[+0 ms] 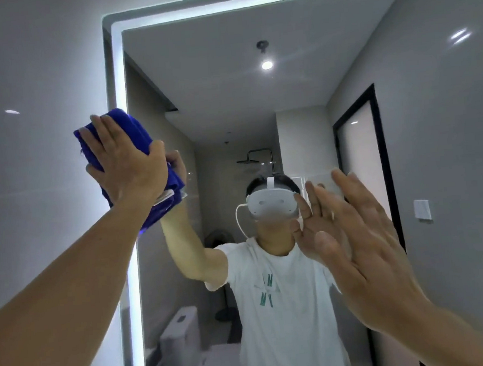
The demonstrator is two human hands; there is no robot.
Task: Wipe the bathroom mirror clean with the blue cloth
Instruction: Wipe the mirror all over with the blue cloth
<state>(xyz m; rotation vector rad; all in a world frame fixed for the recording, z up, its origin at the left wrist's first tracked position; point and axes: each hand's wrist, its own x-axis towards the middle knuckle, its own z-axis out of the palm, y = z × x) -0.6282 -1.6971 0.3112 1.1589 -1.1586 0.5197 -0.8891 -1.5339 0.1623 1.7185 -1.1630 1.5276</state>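
Observation:
The bathroom mirror (257, 100) fills most of the view, with a lit white strip along its left and top edges. My left hand (123, 163) presses a folded blue cloth (135, 130) flat against the mirror's left edge, about halfway up. Fingers spread over the cloth, thumb hooked round its right side. My right hand (363, 239) is raised, open, fingers apart, palm toward the glass or resting on it at centre right; I cannot tell if it touches. It holds nothing.
A grey tiled wall (30, 84) lies left of the mirror. The glass reflects a person in a white shirt with a headset, a toilet, a shower head, a dark-framed door and a ceiling lamp.

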